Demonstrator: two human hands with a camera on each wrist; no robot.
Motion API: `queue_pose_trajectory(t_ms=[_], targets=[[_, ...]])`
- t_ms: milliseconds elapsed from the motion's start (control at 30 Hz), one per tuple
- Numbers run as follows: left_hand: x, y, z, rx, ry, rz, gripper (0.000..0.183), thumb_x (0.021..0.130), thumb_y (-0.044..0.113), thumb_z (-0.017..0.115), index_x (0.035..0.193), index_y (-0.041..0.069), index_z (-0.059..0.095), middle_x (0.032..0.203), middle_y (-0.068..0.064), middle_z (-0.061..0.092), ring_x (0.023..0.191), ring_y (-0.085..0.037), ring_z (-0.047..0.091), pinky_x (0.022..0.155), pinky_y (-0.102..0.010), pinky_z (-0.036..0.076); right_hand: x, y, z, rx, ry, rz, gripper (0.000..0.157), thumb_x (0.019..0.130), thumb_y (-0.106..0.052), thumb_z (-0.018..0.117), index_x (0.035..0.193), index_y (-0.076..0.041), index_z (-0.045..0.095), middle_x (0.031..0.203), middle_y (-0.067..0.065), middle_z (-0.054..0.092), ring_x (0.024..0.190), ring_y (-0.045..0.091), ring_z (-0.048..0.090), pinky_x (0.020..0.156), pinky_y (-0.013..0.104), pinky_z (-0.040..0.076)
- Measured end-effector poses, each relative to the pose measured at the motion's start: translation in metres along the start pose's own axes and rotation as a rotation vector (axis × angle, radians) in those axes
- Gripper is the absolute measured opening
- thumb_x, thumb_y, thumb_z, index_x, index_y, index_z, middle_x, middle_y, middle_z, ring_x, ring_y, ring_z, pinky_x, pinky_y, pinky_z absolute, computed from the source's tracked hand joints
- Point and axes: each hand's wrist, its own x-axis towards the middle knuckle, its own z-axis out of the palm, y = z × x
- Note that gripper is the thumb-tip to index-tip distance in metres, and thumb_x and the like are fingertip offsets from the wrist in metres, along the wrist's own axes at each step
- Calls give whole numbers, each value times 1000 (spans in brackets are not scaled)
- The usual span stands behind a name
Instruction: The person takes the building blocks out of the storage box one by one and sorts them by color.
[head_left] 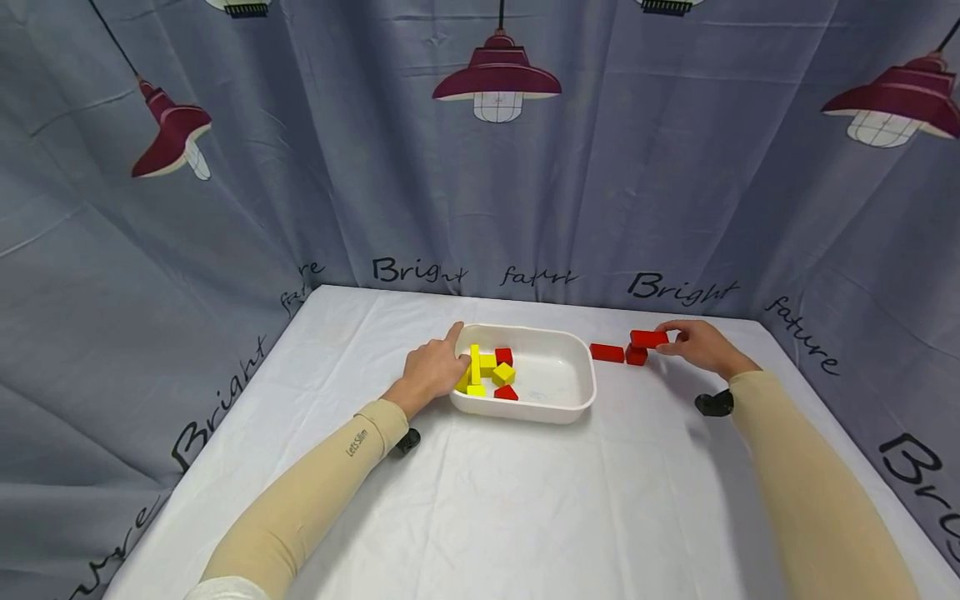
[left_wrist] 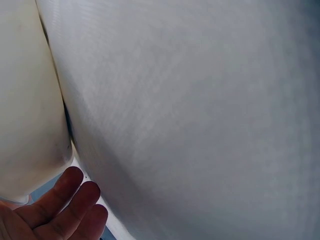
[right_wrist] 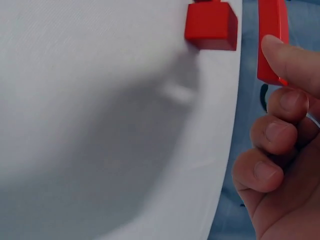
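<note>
My left hand (head_left: 435,367) grips the left end of a white plastic tub (head_left: 525,410), its thumb over the rim and the index finger pointing along the edge. In the left wrist view several fingers (left_wrist: 67,197) lie beside the tub's outer wall. Between thumb and fingers my right hand (head_left: 705,346) pinches a long red block (head_left: 648,339). That block is close over a small red block (head_left: 636,357) on the table. Another long red block (head_left: 607,353) lies just left of it, beside the tub.
Inside the tub, yellow blocks (head_left: 503,374) and red blocks (head_left: 504,357) gather toward the left end. A white cloth covers the table (head_left: 495,500). Grey-blue curtains (head_left: 525,192) with lamp prints hang behind and at both sides.
</note>
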Motion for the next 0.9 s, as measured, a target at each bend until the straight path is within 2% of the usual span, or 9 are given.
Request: queue_pose_trajectory(t_ms=[100,367,700,900], targets=[[1,0,1,2,-2,-3,68,99,40,44,161,23,22,110,-14,71,77,-26,62,76,-45,53,-3,6,0,7,10,20,55,97,-30,65,142,-4,50,116,24,48,108,38,42,82,45,43],[0,1,2,7,0,-20,68,99,40,44,161,24,22,98,-11,70,75,-26,61,75,-43,52,-5,21,1,19,43,52,57,98,-30,63,144,0,47,125,30,45,111,44,40,89,55,43],[0,1,1,4,1,-19,67,99,40,44,161,24,23,102,-12,70,75,-25,61,75,-44,53,-5,44,5,6,62,84,55,98,-28,61,141,3,48,125,32,46,109,45,42,89,55,45],[0,1,2,3,4,-19,68,99,40,45,161,24,23,103,-13,71,75,-25,61,76,-44,53,-4,48,10,-17,38,115,55,98,-27,60,142,3,47,126,33,46,110,47,42,92,59,44]])
